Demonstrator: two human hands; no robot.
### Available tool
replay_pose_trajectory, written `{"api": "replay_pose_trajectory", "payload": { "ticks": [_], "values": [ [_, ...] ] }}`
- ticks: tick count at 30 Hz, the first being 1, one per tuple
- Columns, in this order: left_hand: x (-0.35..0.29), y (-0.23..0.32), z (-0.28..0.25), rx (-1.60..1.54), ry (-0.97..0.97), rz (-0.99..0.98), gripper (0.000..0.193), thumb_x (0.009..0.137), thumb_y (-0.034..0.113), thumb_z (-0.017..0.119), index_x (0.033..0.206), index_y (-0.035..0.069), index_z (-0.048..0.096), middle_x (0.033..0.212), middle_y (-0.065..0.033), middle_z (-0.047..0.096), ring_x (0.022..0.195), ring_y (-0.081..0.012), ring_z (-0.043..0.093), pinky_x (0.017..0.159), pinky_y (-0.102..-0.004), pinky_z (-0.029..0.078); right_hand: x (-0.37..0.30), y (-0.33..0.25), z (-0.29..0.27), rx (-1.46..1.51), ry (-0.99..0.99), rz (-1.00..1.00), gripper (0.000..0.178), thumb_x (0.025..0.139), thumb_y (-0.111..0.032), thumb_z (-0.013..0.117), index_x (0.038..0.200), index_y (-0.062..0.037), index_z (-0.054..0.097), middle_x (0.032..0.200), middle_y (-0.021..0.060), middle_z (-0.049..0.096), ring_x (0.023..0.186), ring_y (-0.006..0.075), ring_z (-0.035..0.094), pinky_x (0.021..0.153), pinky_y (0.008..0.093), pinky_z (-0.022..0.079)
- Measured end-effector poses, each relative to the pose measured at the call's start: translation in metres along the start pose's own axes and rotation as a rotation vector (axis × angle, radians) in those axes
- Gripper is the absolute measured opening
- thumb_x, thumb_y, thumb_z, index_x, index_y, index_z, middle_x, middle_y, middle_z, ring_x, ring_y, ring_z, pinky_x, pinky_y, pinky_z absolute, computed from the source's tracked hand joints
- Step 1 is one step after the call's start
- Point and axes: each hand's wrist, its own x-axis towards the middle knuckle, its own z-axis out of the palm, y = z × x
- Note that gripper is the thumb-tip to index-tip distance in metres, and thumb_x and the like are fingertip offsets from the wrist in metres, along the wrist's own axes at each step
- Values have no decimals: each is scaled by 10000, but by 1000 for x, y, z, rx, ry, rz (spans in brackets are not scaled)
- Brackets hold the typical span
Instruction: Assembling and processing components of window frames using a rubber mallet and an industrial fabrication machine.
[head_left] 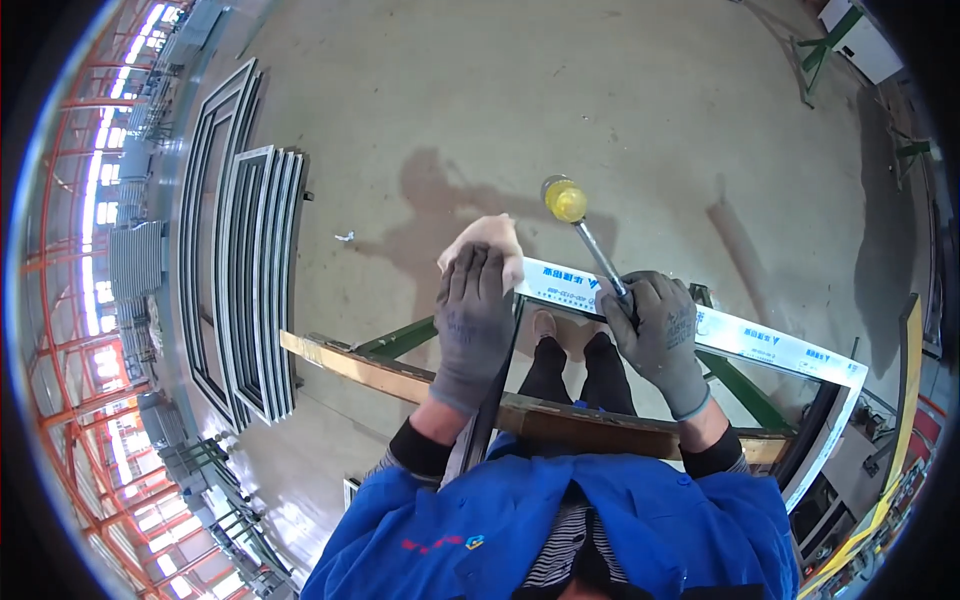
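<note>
A window frame [760, 340] with white, blue-printed film on its far bar and dark inner sides lies in front of me. At its far left corner, my left hand [472, 315], in a grey glove, holds a pale pink cloth [490, 235]. Its fingers lie close together over the cloth, and what is under them is hidden. My right hand [655, 330], also gloved in grey, is wrapped round the metal handle of a mallet [567, 200]. The mallet's yellow head points away from me, raised beyond the far bar.
A wooden beam [360, 368] on green metal legs [745, 390] runs beneath the frame. Several dark frames [262, 280] lie stacked on the floor at the left. A green stand [825, 50] and a yellow-edged rail [908, 390] are on the right.
</note>
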Motion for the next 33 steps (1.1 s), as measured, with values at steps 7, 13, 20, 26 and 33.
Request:
{"api": "replay_pose_trajectory", "payload": {
  "ticks": [7, 13, 20, 26, 33],
  "values": [
    [-22, 11, -12, -11, -12, -77, 473, 959, 104, 650, 1395, -74, 609, 1369, -284, 683, 1322, -469, 635, 1150, -566, 485, 5, 6, 0, 36, -6, -15, 222, 937, -234, 792, 949, -39, 686, 950, 142, 715, 839, 353, 687, 760, 478, 514],
    [-56, 5, -2, 36, 20, 50, 458, 991, 149, 664, 1377, -93, 613, 1366, -314, 671, 1307, -513, 632, 1139, -576, 493, 2, 5, -1, 11, -10, -34, 240, 942, -250, 792, 950, -40, 677, 942, 140, 707, 832, 349, 689, 754, 479, 531],
    [-39, -8, 3, -190, -38, 174, 444, 922, 103, 699, 1347, -21, 668, 1358, -222, 720, 1374, -414, 639, 1207, -544, 453, 0, 5, -2, 4, -2, -19, 213, 933, -245, 797, 957, -59, 693, 946, 122, 715, 855, 340, 689, 805, 472, 500],
    [-26, -15, 6, -272, -8, 180, 410, 929, 110, 687, 1312, -37, 680, 1343, -221, 723, 1349, -411, 650, 1197, -527, 467, 3, 1, 0, -21, -9, 15, 205, 922, -234, 798, 945, -57, 698, 952, 127, 726, 851, 342, 693, 791, 472, 497],
    [-28, -21, -1, -265, 69, 201, 467, 949, 162, 746, 1375, -16, 676, 1445, -190, 665, 1402, -329, 598, 1257, -448, 400, 0, -4, 1, -87, -16, 41, 211, 913, -237, 801, 937, -51, 704, 928, 137, 720, 836, 354, 691, 770, 478, 503]
  ]
}}
